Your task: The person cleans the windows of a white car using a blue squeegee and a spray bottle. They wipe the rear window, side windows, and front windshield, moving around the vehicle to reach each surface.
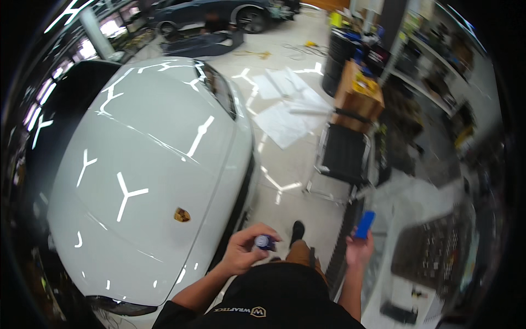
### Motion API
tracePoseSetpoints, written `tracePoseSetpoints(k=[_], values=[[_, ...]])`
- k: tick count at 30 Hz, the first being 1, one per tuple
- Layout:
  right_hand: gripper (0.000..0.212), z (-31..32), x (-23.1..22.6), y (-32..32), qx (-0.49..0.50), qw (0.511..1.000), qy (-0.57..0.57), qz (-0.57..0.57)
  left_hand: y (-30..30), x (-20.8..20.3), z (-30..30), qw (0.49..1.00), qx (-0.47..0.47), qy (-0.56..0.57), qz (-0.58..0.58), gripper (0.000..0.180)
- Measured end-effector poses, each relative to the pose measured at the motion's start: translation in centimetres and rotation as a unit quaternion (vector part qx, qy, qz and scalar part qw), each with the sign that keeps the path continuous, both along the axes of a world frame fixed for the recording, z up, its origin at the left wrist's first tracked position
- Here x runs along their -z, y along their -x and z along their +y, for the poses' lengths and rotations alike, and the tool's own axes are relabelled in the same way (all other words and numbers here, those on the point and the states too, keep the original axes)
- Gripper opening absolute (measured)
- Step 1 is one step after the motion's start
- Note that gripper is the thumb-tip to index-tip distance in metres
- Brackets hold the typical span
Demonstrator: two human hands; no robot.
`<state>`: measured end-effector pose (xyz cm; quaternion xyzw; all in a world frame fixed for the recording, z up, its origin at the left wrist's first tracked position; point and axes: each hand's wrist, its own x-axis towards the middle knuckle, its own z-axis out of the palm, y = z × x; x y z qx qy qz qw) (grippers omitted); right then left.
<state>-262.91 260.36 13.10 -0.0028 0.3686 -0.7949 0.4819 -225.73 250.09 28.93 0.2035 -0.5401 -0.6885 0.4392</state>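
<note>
White hood (153, 175) and workshop floor (274, 211) gleam — blue block (365, 223) held.

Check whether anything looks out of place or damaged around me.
The white sheets stand out: they lie loose, overlapping at odd angles, on the floor right of the white car. Beyond them, a yellow cord also lies loose. I see no clear spill or damage, though parts are blurred.

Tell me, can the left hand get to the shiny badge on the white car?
Probably yes: the left hand is beside the white car, and nothing seems to block its way to the badge. But that hand holds what looks like a small bottle, so it might need freeing first.
</note>
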Motion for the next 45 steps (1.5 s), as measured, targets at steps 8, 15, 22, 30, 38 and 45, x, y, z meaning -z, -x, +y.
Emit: tracePoseSetpoints(k=[8, 15, 22, 30, 38, 45], values=[[0.032, -22.0, 6.4, 13.8, -0.008, 0.999, -0.024, -0.031, 12.3, 1.9, -19.7, 0.997, -0.025, -0.066, -0.018, 0.036], [0.027, -51.6, -4.3, 18.8, -0.13, 0.987, 0.009, 0.09, 15.7, 0.4, -33.4, 0.99, -0.122, -0.071, 0.005, 0.044], [0.032, -80.6, -4.9, 7.1, -0.305, 0.95, 0.054, 0.034, 15.5, 3.5, -48.8, 0.969, -0.222, -0.102, 0.044, 0.039], [0.032, -102.8, -5.2, -1.6, -0.421, 0.906, 0.022, 0.032, 12.9, 4.4, -71.3, 0.947, -0.312, -0.064, 0.052, 0.04], [0.035, -118.0, 2.2, 5.3, -0.339, 0.934, -0.106, 0.03, 7.5, 4.2, -87.0, 0.912, -0.404, -0.056, 0.045, 0.035], [0.032, -136.1, 7.9, 6.9, -0.327, 0.933, -0.149, 0.007, 6.8, 8.9, -104.4, 0.863, -0.494, -0.076, 0.072, 0.044]])
